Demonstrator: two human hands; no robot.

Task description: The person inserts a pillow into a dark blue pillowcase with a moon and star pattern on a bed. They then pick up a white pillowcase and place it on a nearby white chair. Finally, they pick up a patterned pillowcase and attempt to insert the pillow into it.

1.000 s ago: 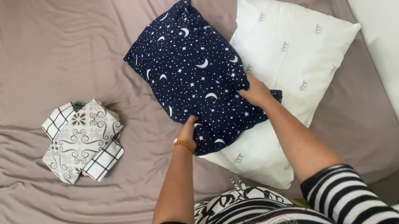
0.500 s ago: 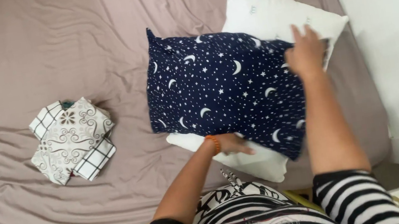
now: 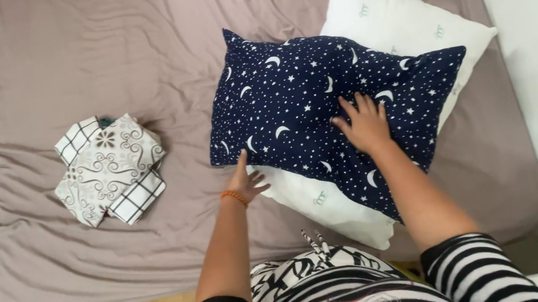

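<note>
Folded patterned linens [image 3: 110, 169] sit at centre-left on the mauve sheet [image 3: 19, 91]. Left hand [image 3: 246, 181], fingers spread, touches the star-print pillow's [image 3: 319, 102] lower-left edge; right hand [image 3: 364, 123] presses flat on top. It lies skewed over the white pillow [image 3: 400, 23] (upper right) and could slide off, I'd say.

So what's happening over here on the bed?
A person in a striped top leans over a bed covered with a mauve sheet. The right hand lies flat on a navy pillow printed with moons and stars, which lies on top of a white pillow. The left hand touches the navy pillow's lower edge. To the left on the sheet sits a folded pile of patterned cloth, untouched.
</note>
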